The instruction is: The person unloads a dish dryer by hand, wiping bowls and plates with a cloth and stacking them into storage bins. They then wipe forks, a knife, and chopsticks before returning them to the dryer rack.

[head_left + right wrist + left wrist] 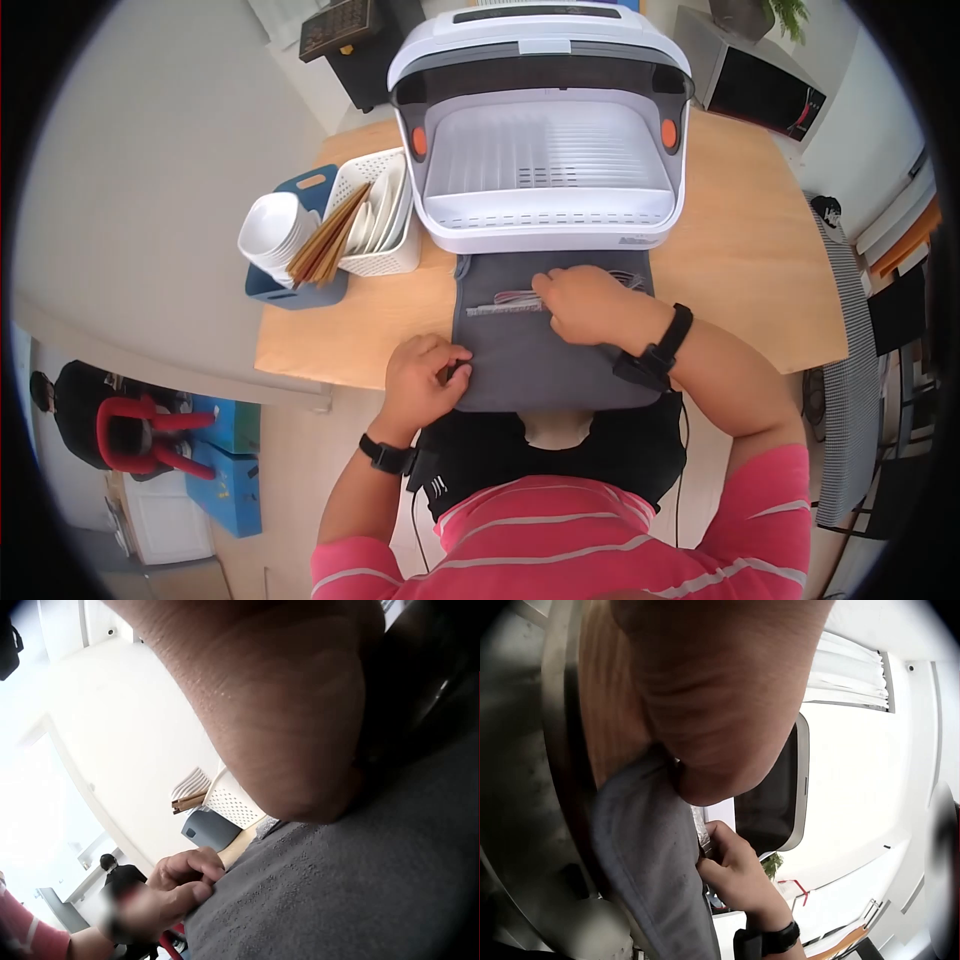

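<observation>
A grey cloth point(540, 370) lies over the front of the wooden table. On it is a row of slim, shiny silvery cutlery point(490, 308), partly hidden under my right hand point(590, 305). That hand bends its fingers down over the pieces, thumb and fingertips right at them; the left wrist view shows the same hand point(739, 874) beside something silvery. My left hand point(425, 380) rests at the cloth's left edge, fingers loosely curled, with thumb and index tip apart in the right wrist view point(176, 889).
A white dish cabinet point(545, 215) with a raised dark lid and ribbed rack stands behind the cloth. To its left are a white basket point(385, 262) of plates and a blue bin point(300, 295) with stacked white bowls point(270, 228) and wooden chopsticks point(325, 240). A microwave point(760, 95) sits behind right.
</observation>
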Action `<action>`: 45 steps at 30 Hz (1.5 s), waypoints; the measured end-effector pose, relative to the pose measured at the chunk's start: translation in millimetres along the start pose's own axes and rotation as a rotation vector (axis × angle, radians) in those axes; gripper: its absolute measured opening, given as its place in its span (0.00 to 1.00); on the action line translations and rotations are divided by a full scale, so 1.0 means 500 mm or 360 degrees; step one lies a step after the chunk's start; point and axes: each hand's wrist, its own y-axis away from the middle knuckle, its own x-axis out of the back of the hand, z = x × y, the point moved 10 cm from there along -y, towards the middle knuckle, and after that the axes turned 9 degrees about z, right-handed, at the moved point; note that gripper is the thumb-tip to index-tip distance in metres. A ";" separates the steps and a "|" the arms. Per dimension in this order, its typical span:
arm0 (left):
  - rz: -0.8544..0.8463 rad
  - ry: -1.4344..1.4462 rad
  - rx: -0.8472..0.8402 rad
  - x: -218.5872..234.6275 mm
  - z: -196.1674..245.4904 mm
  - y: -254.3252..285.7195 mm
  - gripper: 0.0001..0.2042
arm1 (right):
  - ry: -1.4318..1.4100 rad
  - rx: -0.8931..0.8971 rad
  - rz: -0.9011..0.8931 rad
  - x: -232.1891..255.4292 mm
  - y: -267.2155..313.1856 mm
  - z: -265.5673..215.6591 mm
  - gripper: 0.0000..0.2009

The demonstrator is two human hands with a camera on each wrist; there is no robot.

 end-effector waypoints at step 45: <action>-0.1141 0.0697 0.1117 -0.073 -0.128 -0.012 0.13 | -0.0173 -0.0495 0.0045 0.139 -0.124 0.157 0.13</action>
